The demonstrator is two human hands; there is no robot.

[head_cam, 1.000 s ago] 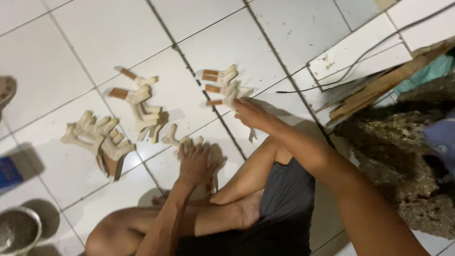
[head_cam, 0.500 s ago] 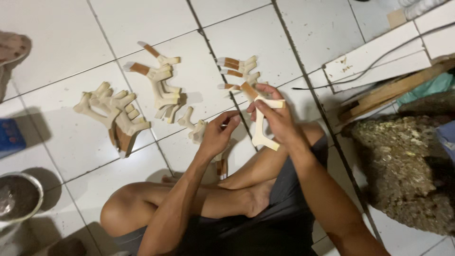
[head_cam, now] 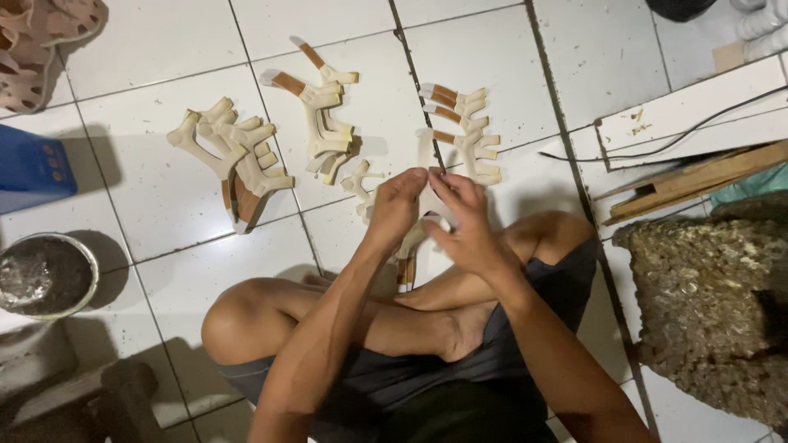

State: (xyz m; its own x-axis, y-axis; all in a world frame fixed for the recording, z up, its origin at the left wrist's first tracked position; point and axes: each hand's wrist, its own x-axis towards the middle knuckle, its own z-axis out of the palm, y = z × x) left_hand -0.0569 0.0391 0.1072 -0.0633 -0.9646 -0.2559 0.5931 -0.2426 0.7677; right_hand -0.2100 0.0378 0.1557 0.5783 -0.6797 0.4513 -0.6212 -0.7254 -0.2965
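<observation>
A person sits cross-legged on the white tiled floor [head_cam: 164, 189], both hands meeting just beyond the knees. The left hand [head_cam: 396, 207] and the right hand [head_cam: 466, 223] close together around a pale forked wooden piece with a darker bark-coloured stem [head_cam: 408, 264]. The fingers wrap its upper part, probably to steady it from both sides, while the stem hangs toward the shin. The fork itself is mostly hidden behind the fingers.

Farther away, similar forked pieces lie sorted in groups: a heap at the left [head_cam: 234, 160], a middle cluster [head_cam: 322, 115] and a right stack [head_cam: 465, 131]. A dented metal bowl [head_cam: 45, 275] sits near left, beside a blue plastic object [head_cam: 33, 168] cut off by the edge. Wooden planks [head_cam: 698, 180] lie at the right.
</observation>
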